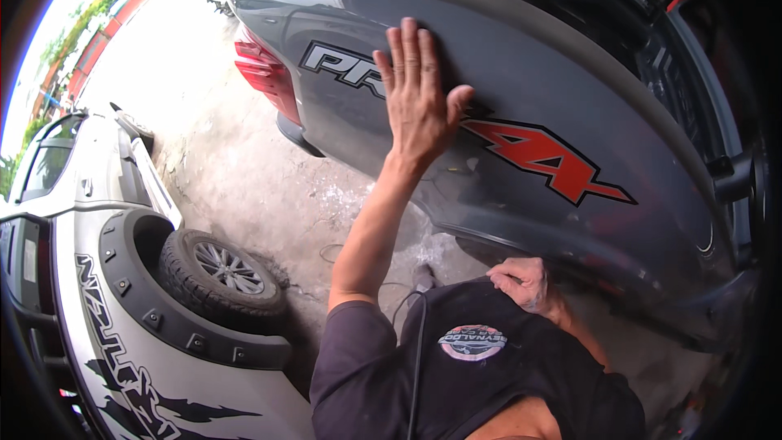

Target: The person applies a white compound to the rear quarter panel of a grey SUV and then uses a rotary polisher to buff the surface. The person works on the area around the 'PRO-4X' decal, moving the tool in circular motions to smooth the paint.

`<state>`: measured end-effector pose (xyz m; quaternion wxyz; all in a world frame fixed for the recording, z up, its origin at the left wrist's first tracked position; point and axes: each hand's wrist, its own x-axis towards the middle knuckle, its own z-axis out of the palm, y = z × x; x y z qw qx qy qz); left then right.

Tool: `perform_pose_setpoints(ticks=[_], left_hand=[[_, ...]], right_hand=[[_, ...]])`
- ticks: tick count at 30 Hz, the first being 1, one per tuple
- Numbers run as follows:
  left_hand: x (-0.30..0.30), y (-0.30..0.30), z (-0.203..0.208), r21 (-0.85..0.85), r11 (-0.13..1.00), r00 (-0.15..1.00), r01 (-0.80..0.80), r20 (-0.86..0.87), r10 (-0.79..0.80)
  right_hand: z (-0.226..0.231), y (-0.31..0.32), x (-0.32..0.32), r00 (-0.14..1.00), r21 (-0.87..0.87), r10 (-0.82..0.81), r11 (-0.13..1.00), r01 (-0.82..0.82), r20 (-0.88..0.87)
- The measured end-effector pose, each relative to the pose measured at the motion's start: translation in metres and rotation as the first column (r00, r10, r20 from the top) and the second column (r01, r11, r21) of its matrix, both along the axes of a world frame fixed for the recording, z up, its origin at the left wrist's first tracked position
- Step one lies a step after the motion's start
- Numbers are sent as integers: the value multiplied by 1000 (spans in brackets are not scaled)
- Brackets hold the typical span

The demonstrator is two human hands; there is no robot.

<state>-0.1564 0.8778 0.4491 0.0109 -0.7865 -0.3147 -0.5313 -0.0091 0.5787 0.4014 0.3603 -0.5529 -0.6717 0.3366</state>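
Observation:
My left hand (419, 106) lies flat against the grey side panel (529, 57) of a pickup truck, with its fingers stretched out and the thumb apart. It covers the middle of a decal: white block letters (338, 65) show to its left, and an orange, black-edged part (542, 159) to its right. Close to my dark T-shirt (383, 375), my right hand (523, 281) is closed, fingers curled in. Whether anything is inside it is hidden. A red tail light (267, 77) sits at the panel's left end.
On the left stands a white vehicle with a black fender flare (195, 334) and a knobby tyre (220, 273). Between the vehicles runs pale, dusty concrete (285, 195). A thin black cable (419, 350) hangs down my front.

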Motion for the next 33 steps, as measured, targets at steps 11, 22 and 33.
perform_pose_setpoints(ticks=[11,22,33], left_hand=[[-96,136,46,-66,961,951,-268,140,275],[15,2,39,-4,997,996,-83,-30,83],[11,-160,-25,-563,179,462,807,413,-784]], right_hand=[[12,12,-16,997,7,-18,1000,18,79],[-8,13,-20,999,-15,-18,1000,19,45],[-23,2,-2,975,-239,-140,966,96,-174]])
